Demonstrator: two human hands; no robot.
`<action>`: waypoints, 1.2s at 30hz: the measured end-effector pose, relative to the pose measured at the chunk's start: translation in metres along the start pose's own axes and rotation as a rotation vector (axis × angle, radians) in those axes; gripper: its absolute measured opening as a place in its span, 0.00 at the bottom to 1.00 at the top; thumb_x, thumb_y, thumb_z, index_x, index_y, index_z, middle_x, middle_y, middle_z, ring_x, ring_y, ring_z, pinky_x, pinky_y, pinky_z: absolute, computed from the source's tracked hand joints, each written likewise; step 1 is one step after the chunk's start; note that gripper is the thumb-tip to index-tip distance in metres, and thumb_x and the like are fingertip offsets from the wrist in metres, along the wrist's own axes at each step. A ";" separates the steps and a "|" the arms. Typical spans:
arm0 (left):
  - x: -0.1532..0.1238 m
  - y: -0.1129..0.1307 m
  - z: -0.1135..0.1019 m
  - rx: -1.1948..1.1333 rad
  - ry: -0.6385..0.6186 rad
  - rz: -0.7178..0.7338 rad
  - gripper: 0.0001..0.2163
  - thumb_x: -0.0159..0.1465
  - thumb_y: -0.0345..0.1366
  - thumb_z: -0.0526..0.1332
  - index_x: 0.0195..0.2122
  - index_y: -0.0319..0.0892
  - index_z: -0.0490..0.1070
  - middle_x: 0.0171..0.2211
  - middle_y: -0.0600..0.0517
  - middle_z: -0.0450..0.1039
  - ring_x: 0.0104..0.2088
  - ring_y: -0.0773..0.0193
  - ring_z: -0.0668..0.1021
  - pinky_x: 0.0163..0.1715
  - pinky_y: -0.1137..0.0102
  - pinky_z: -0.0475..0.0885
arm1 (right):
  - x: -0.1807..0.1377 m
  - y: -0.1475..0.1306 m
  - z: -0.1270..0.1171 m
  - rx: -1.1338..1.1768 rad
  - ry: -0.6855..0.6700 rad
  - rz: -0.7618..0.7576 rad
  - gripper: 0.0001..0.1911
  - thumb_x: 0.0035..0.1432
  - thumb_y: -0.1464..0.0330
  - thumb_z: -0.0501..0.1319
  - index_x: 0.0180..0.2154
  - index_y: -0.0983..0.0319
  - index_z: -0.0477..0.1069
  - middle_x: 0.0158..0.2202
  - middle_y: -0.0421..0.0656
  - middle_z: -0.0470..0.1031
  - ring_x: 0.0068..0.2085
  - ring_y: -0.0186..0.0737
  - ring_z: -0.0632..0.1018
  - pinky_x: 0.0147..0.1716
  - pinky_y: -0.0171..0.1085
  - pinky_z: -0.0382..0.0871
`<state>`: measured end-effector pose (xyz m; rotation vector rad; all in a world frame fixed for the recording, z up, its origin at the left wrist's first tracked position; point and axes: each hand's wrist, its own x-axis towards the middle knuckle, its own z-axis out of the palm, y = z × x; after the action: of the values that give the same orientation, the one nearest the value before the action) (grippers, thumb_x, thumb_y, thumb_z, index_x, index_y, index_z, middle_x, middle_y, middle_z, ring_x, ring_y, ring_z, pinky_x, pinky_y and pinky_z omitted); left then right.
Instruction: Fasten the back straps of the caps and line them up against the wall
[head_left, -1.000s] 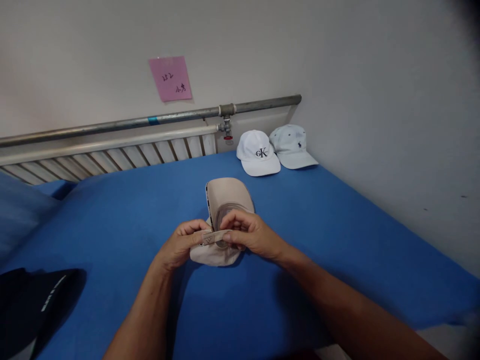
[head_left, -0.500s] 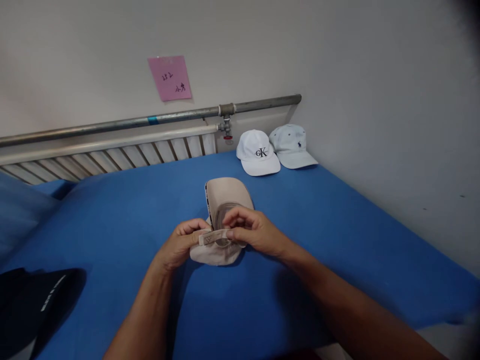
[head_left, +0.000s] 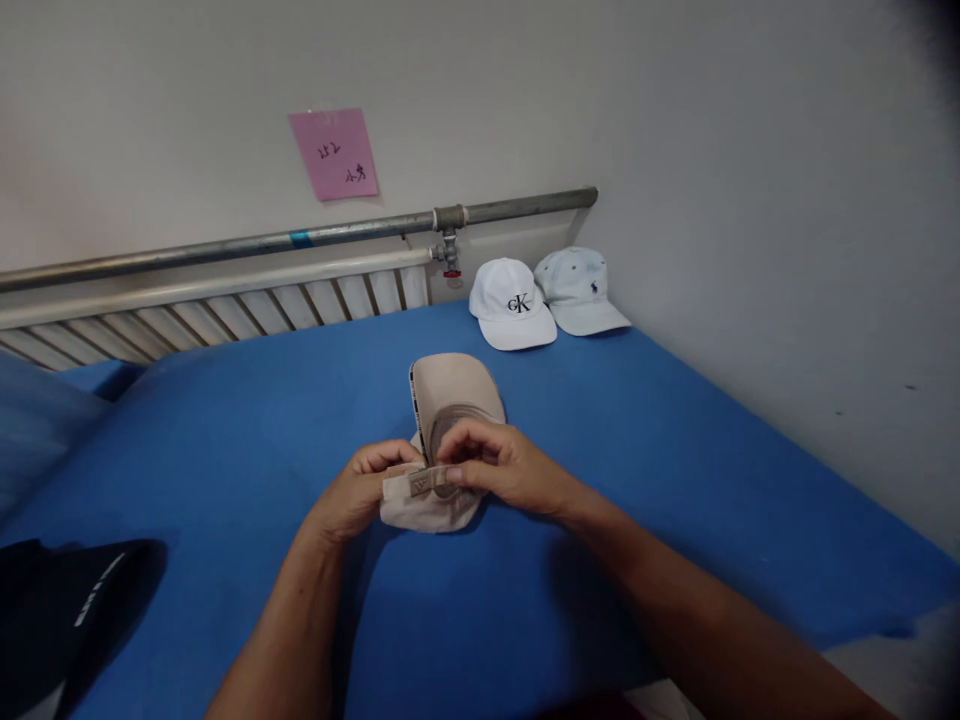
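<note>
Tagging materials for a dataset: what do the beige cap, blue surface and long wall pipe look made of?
Beige cap: likely cotton-type fabric, matte; its crown looks soft.
Blue surface: perhaps cloth, smooth and matte, no sharp reflections; coated sheet possible.
Long wall pipe: metal, probably steel; dull grey, faint sheen, brownish staining.

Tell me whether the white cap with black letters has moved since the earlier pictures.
No. The white cap keeps its place just right of the red valve handle; both appear slightly further left only because the whole view shifted.
</note>
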<state>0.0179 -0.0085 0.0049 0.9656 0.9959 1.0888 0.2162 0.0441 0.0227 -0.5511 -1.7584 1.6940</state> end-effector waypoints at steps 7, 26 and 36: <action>0.000 0.000 0.002 0.004 -0.018 -0.011 0.13 0.50 0.42 0.72 0.23 0.36 0.75 0.21 0.53 0.72 0.20 0.72 0.69 0.22 0.77 0.61 | 0.001 0.003 0.000 0.074 -0.009 0.010 0.06 0.50 0.74 0.63 0.33 0.62 0.70 0.28 0.36 0.70 0.29 0.29 0.71 0.29 0.30 0.64; 0.000 -0.001 0.004 0.070 -0.019 0.015 0.13 0.52 0.43 0.70 0.25 0.38 0.73 0.23 0.54 0.72 0.21 0.72 0.69 0.22 0.77 0.61 | -0.004 -0.004 0.006 -0.061 0.025 -0.035 0.04 0.52 0.73 0.62 0.33 0.61 0.71 0.28 0.37 0.71 0.30 0.31 0.72 0.31 0.33 0.66; 0.000 -0.001 0.005 0.067 0.000 0.037 0.13 0.52 0.43 0.70 0.26 0.38 0.73 0.23 0.54 0.72 0.21 0.73 0.69 0.22 0.77 0.61 | -0.004 -0.006 -0.002 -0.146 0.023 -0.044 0.07 0.51 0.73 0.64 0.35 0.61 0.71 0.31 0.38 0.72 0.33 0.32 0.72 0.34 0.34 0.66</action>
<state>0.0232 -0.0090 0.0057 1.0418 1.0233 1.0912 0.2212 0.0425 0.0283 -0.5887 -1.8741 1.5321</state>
